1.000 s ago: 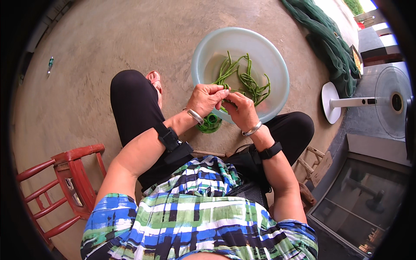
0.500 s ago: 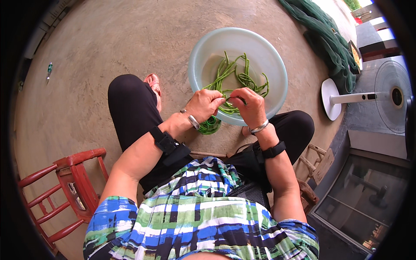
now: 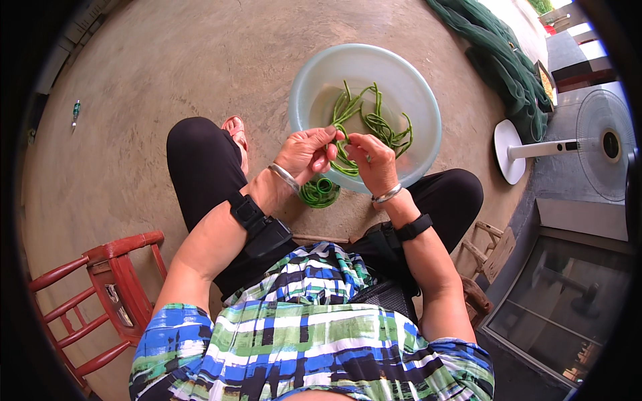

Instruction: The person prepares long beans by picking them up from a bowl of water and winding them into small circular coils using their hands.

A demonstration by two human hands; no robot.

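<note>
Bare concrete floor (image 3: pixel 221 53) spreads around a seated person, with a red chair (image 3: pixel 124 287) at the left, and a white fan (image 3: pixel 611 147) and a heap of dark green net (image 3: pixel 511 77) at the right. Near the net stands a tray (image 3: pixel 540 75) with something yellow in it, too small to make out.

Between the person's knees, and a little beyond them, sits a wide, pale blue basin (image 3: pixel 433 100). Long green beans (image 3: pixel 383 127) lie in it in two loose tangles, toward its middle and near side; most of its far part is bare. Just beside its near edge, below the left hand, stands a small container (image 3: pixel 321 202) with a green ring (image 3: pixel 324 185) at its top. Green pieces show in it; their shape is hard to tell.

Both hands are over the near side of the basin. The left hand (image 3: pixel 304 152) has its fingers curled and its thumb pressed toward them, pinching a bean (image 3: pixel 344 141) at the tips. The right hand (image 3: pixel 377 162) is close beside it, thumb and forefinger brought together near that bean; whether they grip it cannot be told.
</note>
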